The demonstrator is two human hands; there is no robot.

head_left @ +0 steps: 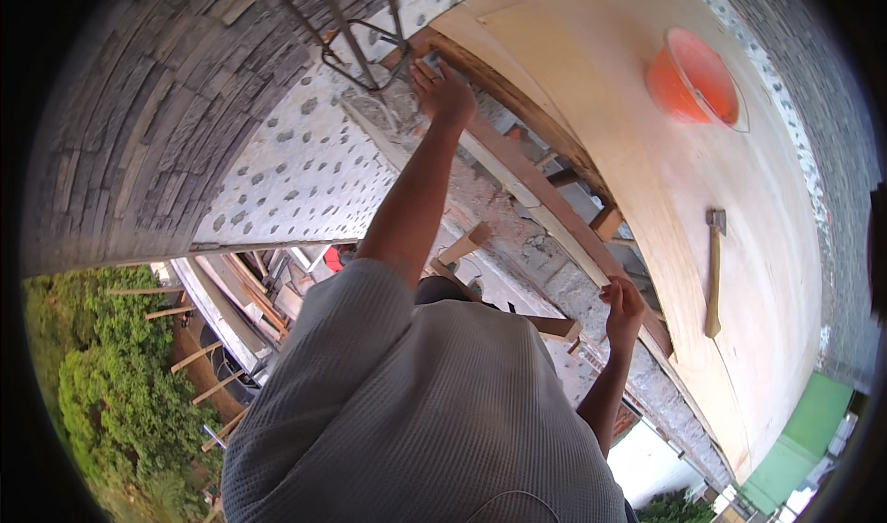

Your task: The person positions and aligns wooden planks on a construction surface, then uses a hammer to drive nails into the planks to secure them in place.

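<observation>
My left hand (445, 93) reaches up to the upper end of a long wooden board (569, 235), its fingers curled over a small grey piece that I cannot make out. Lower right, my right hand (624, 305) grips the same board's edge with bent fingers. The board lies along a broken concrete ledge (540, 250), beside an opening with rough timber. A pale plywood sheet (762, 246) borders the opening on the right, with a hatchet (713, 273) lying on it.
An orange bucket (691, 75) stands on the plywood at upper right. Bent steel bars (365, 38) rise near my left hand beside a grey stone-clad wall (120, 126). At lower left, stacked planks (236, 292) and projecting timbers overlook trees and ground far below.
</observation>
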